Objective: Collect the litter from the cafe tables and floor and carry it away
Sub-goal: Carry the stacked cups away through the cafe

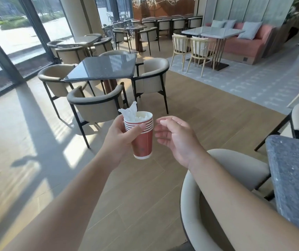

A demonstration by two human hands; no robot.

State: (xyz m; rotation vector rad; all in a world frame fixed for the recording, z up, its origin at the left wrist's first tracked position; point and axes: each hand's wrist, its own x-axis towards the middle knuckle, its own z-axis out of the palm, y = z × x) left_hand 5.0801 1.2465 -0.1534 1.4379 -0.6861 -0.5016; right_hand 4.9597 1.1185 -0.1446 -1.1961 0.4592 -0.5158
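Observation:
My left hand (120, 137) grips a stack of several nested red paper cups (143, 142), held upright in front of me above the wooden floor. Crumpled white tissue (129, 110) sticks out of the top cup. Just right of the cups hovers my right hand (176, 137), with its fingers loosely curled, holding nothing and a small gap away from the stack.
A dark glass-topped table (101, 67) ringed by beige armchairs stands ahead. A beige chair (223, 178) and a speckled grey table (293, 174) sit close at my right. Farther back are white tables (212, 31), wooden chairs and a pink sofa (244, 44). Windows line the left.

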